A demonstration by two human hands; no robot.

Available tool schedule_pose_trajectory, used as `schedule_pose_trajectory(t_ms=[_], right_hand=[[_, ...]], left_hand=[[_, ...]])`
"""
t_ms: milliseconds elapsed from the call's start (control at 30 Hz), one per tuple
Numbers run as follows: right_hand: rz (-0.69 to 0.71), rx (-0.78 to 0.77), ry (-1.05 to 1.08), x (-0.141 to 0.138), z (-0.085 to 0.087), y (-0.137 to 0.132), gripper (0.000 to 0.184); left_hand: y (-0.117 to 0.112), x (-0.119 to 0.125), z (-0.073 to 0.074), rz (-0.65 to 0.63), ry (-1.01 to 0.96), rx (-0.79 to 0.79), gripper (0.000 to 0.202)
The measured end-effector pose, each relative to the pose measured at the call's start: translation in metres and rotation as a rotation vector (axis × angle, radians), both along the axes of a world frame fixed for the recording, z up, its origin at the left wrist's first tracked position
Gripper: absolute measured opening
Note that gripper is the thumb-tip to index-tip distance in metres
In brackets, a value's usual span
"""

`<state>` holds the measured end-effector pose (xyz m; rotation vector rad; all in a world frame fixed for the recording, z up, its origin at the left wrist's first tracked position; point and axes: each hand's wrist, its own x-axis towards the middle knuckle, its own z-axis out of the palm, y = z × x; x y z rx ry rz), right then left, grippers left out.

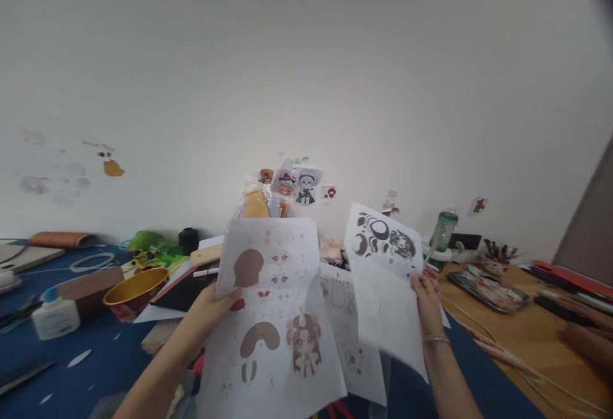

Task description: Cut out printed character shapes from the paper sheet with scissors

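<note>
Two printed sheets are being held up over a messy craft table. The left hand point(211, 307) is pinched on the left edge of a colour pattern sheet point(272, 317) — thumb pressed on the front by a small red mark, fingers hidden behind the paper. That sheet shows brown hair shapes, little eye pairs and a chibi figure. The right hand point(426, 301) is closed on the edge of a black-and-white sheet point(385, 278), held slightly higher and tilted, well clear of the table; how the fingers sit behind it can't be seen. A third printed page point(347, 333) is lying lower down between the two.

Best guess at the step: the printouts are being compared or sorted, nothing cut or glued yet. Whatever comes next, one sheet would need to be set down flat somewhere free of clutter so a hand is freed up — thin paper creases easily, so a light grip is called for.

Around the edges: a glue bottle point(55, 317) and a gold bowl point(135, 288) on the blue table point(71, 380) at left, a green-capped bottle point(443, 230) at right.
</note>
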<state>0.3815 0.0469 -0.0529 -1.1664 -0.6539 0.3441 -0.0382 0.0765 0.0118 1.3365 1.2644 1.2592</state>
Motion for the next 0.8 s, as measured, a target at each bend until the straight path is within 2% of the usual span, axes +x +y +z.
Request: schedule_pose_trajectory(t_ms=[133, 200, 267, 367, 500, 600, 700, 800], right_hand=[[0.351, 0.006, -0.064, -0.053, -0.003, 0.003, 0.035], [0.474, 0.021, -0.086, -0.075, -0.007, 0.005, 0.033], [0.541, 0.035, -0.093, -0.088, -0.011, 0.007, 0.032], [0.579, 0.063, -0.087, -0.096, -0.016, 0.01, 0.03], [0.63, 0.076, -0.065, -0.103, -0.016, 0.01, 0.028], [0.681, 0.066, -0.024, -0.104, -0.012, 0.006, 0.038], [0.667, 0.014, 0.022, -0.094, -0.009, 0.006, 0.044], [0.63, -0.057, 0.063, -0.078, -0.013, 0.012, 0.035]], left_hand=[[-0.006, 0.027, -0.011, -0.119, -0.147, -0.071, 0.039], [-0.009, 0.04, -0.018, -0.189, -0.233, -0.118, 0.045], [-0.011, 0.05, -0.025, -0.169, -0.287, -0.13, 0.048], [-0.013, 0.06, -0.031, -0.115, -0.295, -0.097, 0.046], [-0.013, 0.069, -0.035, -0.135, -0.186, -0.056, 0.045], [-0.012, 0.071, -0.039, -0.16, -0.136, -0.043, 0.045], [-0.009, 0.069, -0.041, -0.099, -0.195, -0.025, 0.042], [-0.007, 0.064, -0.04, 0.043, -0.365, -0.013, 0.035]])
